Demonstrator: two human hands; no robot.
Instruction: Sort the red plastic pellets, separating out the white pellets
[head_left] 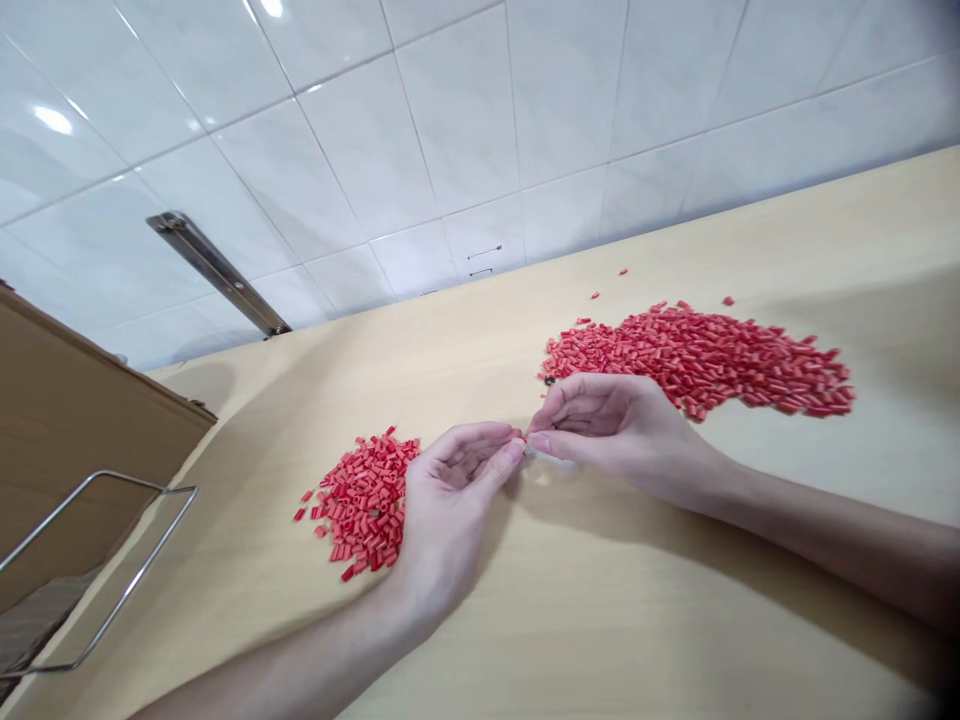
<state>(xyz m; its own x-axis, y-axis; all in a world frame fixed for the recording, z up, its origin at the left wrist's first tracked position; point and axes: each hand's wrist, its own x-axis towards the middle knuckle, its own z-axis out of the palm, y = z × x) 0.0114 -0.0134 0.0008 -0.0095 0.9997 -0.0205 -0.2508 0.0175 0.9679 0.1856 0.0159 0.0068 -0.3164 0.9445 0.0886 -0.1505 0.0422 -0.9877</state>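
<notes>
My left hand (457, 490) pinches a small red plastic piece (523, 438) between thumb and forefinger, over the middle of the table. My right hand (615, 430) meets it there, thumb and fingertip pressed together; what they hold is too small to make out. Beside my left hand lies a smaller pile of short red tube-like pieces (364, 500), partly hidden behind the hand. Behind my right hand spreads a larger pile of red pieces (720, 360). A small dark bit (550, 380) sits at that pile's left edge.
The pale wooden table (600, 620) runs back to a white tiled wall (465, 120). On the left stand a cardboard box (82, 430) and a bent metal wire frame (142, 575). A metal bar (217, 270) leans at the wall. Two stray red pieces (623, 272) lie behind the large pile.
</notes>
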